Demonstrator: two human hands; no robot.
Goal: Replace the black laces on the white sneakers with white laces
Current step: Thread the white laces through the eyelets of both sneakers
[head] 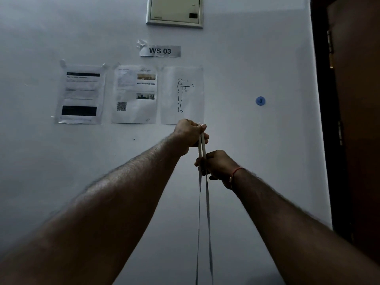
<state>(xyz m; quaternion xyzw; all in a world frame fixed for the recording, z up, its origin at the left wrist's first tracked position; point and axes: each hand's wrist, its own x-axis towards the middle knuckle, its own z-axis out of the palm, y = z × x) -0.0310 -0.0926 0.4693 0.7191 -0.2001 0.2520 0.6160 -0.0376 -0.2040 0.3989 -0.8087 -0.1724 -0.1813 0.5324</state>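
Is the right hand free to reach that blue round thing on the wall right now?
Probably not: the right hand grips the white laces, though nothing stands before the blue disc.

A pale wall (246, 58) carries everything in view. Three printed sheets (134, 94) are taped on it side by side, left of centre. A label (160, 51) reading WS 03 sits above them, with a framed panel (174, 11) higher still. A small blue disc (260, 101) sits to the right.

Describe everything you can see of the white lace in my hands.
The white lace shows as two flat, fabric-looking strands side by side, held up before the wall. The left hand pinches them near the tips; the right hand grips them just below. From there they hang slightly apart, past the picture's bottom edge.
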